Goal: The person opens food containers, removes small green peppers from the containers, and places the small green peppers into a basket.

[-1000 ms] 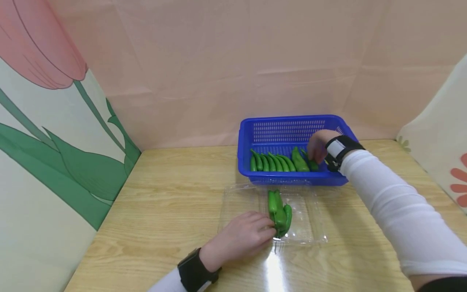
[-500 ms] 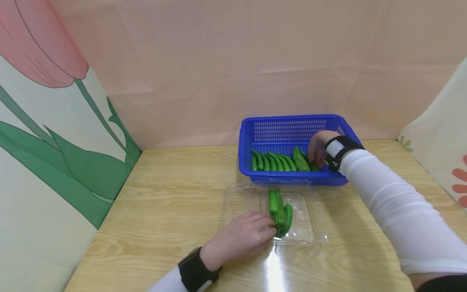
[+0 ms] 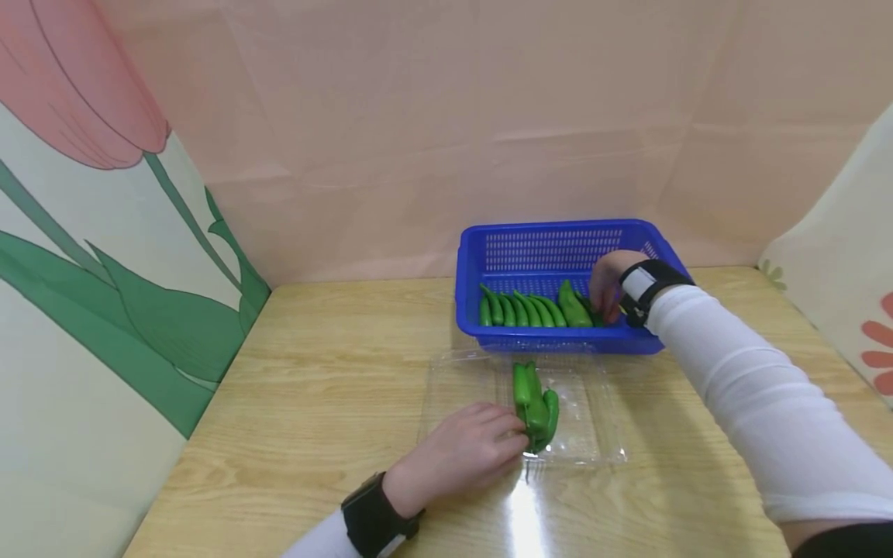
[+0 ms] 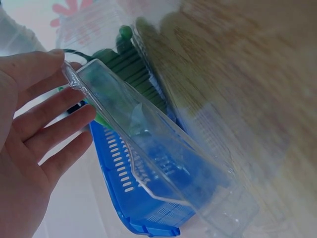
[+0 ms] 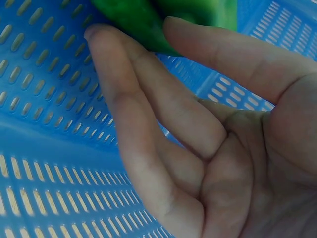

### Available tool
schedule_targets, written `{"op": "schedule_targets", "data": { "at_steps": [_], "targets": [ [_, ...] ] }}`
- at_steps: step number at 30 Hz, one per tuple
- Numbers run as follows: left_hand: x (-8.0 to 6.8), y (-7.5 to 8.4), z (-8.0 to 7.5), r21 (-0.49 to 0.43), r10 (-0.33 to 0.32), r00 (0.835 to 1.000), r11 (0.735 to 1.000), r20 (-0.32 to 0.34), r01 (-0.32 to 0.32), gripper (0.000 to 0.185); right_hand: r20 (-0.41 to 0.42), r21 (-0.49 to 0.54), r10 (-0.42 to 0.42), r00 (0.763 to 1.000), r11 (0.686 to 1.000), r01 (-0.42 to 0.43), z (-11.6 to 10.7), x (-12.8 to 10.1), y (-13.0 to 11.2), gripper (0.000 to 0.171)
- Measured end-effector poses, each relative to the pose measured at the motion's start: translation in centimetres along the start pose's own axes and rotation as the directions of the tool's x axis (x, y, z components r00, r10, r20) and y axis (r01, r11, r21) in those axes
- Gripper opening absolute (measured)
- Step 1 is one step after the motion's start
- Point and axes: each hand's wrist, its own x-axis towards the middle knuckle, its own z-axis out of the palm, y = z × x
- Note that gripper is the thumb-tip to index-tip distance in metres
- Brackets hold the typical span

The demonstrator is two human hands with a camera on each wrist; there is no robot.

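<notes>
A blue slotted basket (image 3: 551, 232) at the back of the table holds a row of green peppers (image 3: 523, 310). My right hand (image 3: 605, 293) reaches into its right end. In the right wrist view, the fingers (image 5: 124, 84) and thumb pinch the rightmost green pepper (image 5: 163, 15). In front of the basket lies an open clear plastic container (image 3: 586, 434) with a few green peppers (image 3: 533, 403) in it. My left hand (image 3: 474, 446) rests on the container's left side. Its fingers (image 4: 54, 119) lie straight against the clear edge (image 4: 129, 129).
The wooden table (image 3: 314, 387) is boxed in by a pink back wall and flower-printed side panels (image 3: 105, 310). The container's lid lies flat to the left. Bare tabletop lies left of the container and in front of it.
My right hand's fingers have closed in slightly on the rightmost pepper in the basket. The left hand and the container have not moved.
</notes>
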Motion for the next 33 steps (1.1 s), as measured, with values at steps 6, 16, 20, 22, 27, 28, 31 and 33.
{"op": "schedule_targets", "data": {
  "at_steps": [6, 16, 20, 22, 27, 28, 31, 33],
  "targets": [
    [0.1, 0.1, -0.2, -0.011, -0.01, 1.0, 1.0, 0.02, 0.011, 0.02, 0.019, -0.024, 0.006, 1.0, 1.0, -0.006, -0.1, -0.1, 0.0, 0.032],
    [0.1, 0.0, -0.1, -0.006, -0.007, 1.0, 1.0, 0.015, 0.007, 0.019, 0.018, -0.044, 0.003, 1.0, 0.999, -0.002, -0.2, -0.3, -0.1, 0.035],
    [0.1, 0.0, -0.1, 0.003, -0.003, 1.0, 1.0, 0.009, 0.003, 0.019, -0.01, -0.06, -0.03, 0.999, 0.998, 0.029, -0.5, -1.1, -0.2, 0.038],
    [0.1, 0.0, -0.1, -0.001, -0.005, 1.0, 1.0, 0.009, 0.005, 0.019, -0.027, -0.046, -0.048, 0.999, 0.998, 0.046, -0.7, -1.5, -0.2, 0.04],
    [0.1, 0.1, 0.0, -0.014, -0.009, 1.0, 1.0, 0.009, 0.009, 0.018, -0.084, -0.078, -0.09, 0.992, 0.993, 0.083, -1.2, -2.9, -0.4, 0.041],
    [0.1, 0.1, 0.0, -0.016, -0.01, 1.0, 1.0, 0.011, 0.01, 0.018, -0.109, -0.084, -0.096, 0.989, 0.993, 0.087, -1.2, -3.3, -0.4, 0.04],
    [0.1, 0.2, -0.1, -0.014, -0.01, 1.0, 1.0, 0.012, 0.011, 0.017, -0.146, -0.124, -0.151, 0.978, 0.983, 0.133, -1.2, -4.5, -0.7, 0.034],
    [0.1, 0.2, -0.1, -0.014, -0.011, 1.0, 1.0, 0.014, 0.011, 0.017, -0.179, -0.122, -0.177, 0.968, 0.98, 0.156, -1.1, -5.5, -1.0, 0.027]
  ]
}}
